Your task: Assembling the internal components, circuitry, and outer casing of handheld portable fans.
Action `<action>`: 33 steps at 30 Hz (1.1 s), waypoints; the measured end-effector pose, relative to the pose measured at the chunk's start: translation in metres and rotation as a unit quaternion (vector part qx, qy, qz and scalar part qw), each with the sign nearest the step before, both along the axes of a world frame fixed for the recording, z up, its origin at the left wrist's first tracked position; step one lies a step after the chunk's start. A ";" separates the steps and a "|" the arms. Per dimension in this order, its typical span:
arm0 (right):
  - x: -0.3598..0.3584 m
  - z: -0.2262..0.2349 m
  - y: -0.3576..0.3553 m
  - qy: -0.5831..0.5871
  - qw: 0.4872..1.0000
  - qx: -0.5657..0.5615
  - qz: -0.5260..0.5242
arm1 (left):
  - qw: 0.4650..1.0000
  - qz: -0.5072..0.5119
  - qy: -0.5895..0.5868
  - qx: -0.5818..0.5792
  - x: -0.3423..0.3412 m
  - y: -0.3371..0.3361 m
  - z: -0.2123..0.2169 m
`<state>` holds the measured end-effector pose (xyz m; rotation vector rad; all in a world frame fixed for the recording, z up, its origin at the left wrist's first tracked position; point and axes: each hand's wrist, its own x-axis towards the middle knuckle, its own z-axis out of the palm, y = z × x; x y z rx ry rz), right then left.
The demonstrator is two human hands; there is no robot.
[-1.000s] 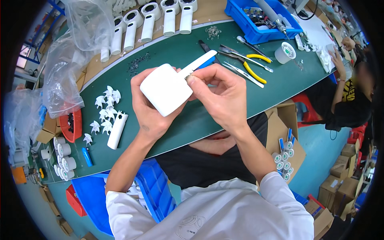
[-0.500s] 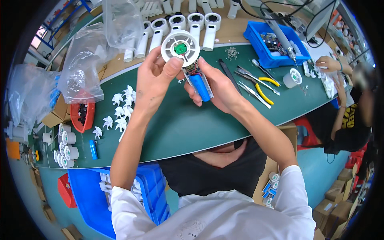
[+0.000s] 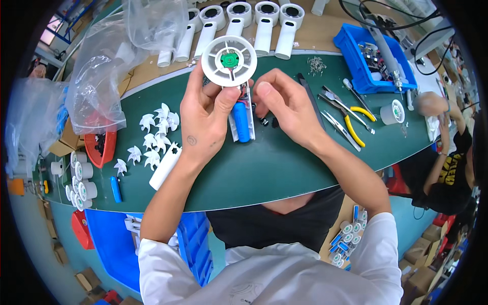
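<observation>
My left hand (image 3: 204,114) is closed around the neck of an opened handheld fan (image 3: 243,84), thumb in front. The fan's round white spoked head (image 3: 216,74) has a green circular board (image 3: 230,60) at its centre. Below my thumb, a blue cylindrical battery (image 3: 240,122) lies in the exposed white handle, near some red wires. Just right of the handle is my right hand (image 3: 292,114), its thumb and fingers curled together; what they pinch, if anything, is hidden. Small dark pieces (image 3: 264,121) show under its fingertips.
White fan blades (image 3: 162,126) and a white handle shell (image 3: 165,169) lie to the left. Pliers (image 3: 351,114), tweezers (image 3: 341,130) and small screws (image 3: 316,65) are on the right, near a blue bin (image 3: 351,71). Finished-looking fans (image 3: 237,25) line the back. A person works at far right.
My right hand has let go of the fan's handle and moved slightly right, its fingers curling together. The handle has swung more upright in my left hand. The view has shifted a little.
</observation>
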<state>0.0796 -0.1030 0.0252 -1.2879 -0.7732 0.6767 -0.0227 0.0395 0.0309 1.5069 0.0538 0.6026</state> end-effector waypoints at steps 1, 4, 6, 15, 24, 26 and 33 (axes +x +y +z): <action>0.002 0.003 -0.003 -0.060 0.998 -0.035 -0.010 | 1.000 0.015 0.002 0.008 -0.001 -0.002 -0.002; 0.002 -0.003 0.000 -0.037 0.999 0.007 -0.012 | 0.999 0.018 0.005 0.039 -0.001 -0.007 -0.002; 0.003 -0.004 0.000 -0.063 0.998 0.024 -0.014 | 0.999 0.006 0.000 0.047 -0.001 -0.009 -0.004; 0.003 -0.007 -0.002 -0.125 0.991 -0.001 -0.043 | 0.998 -0.043 -0.018 0.039 -0.003 -0.011 -0.005; -0.003 -0.016 0.002 -0.364 0.918 0.023 -0.154 | 0.999 -0.031 -0.003 -0.026 -0.002 -0.014 -0.010; -0.003 -0.017 0.002 -0.376 0.913 0.026 -0.159 | 0.999 -0.022 0.000 -0.024 -0.001 -0.015 -0.011; 0.005 -0.014 0.000 -0.269 0.960 0.037 -0.063 | 0.998 0.004 0.021 -0.061 0.001 -0.012 -0.009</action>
